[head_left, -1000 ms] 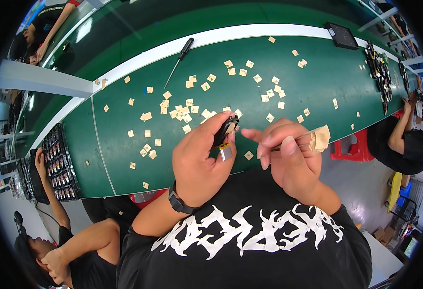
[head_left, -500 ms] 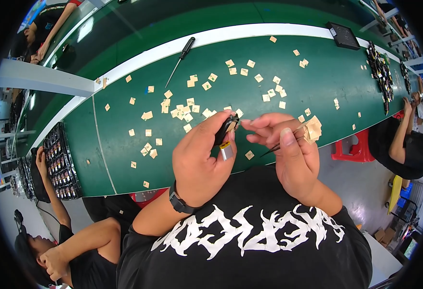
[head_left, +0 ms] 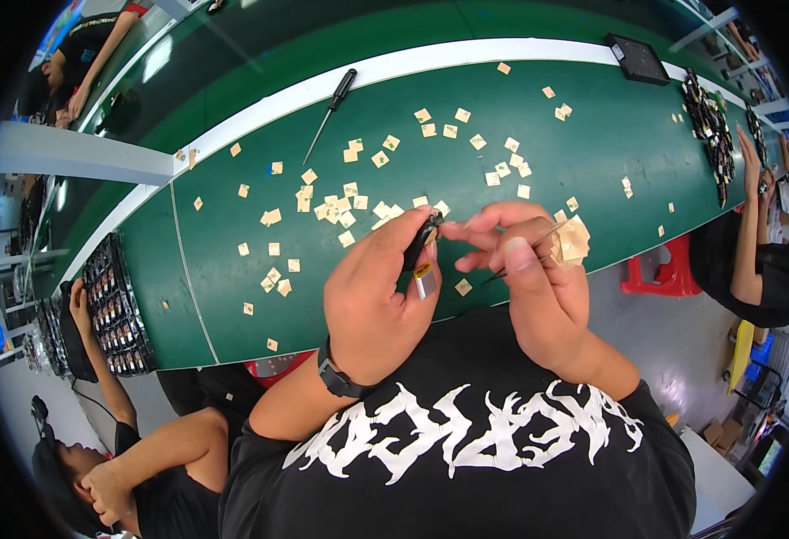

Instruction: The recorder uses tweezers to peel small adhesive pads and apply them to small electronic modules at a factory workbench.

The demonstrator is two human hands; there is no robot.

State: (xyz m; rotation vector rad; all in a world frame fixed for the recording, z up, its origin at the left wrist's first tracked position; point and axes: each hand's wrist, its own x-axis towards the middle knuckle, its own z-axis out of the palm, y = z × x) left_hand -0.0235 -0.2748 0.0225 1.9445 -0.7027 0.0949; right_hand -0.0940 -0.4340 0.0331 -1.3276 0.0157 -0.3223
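My left hand [head_left: 378, 292] pinches a small black part [head_left: 423, 241] with a silver block [head_left: 426, 280] hanging below it, held over the near edge of the green belt [head_left: 619, 153]. My right hand [head_left: 538, 278] meets it from the right, its fingertips touching the black part. That hand also grips thin tweezers [head_left: 527, 253] and a wad of tan paper squares [head_left: 576, 241]. Loose tan squares [head_left: 345, 205] lie scattered on the belt just beyond both hands.
A black screwdriver [head_left: 330, 110] lies at the belt's far side. A black tray [head_left: 639, 58] sits far right, with racks of dark parts [head_left: 709, 126] beside it and another rack [head_left: 118, 310] at the left. Seated people work at left [head_left: 116, 449] and right [head_left: 753, 242]. A red stool [head_left: 655, 269] stands below.
My right hand has shifted left until its fingertips touch the black part in my left hand. The left hand has barely moved.
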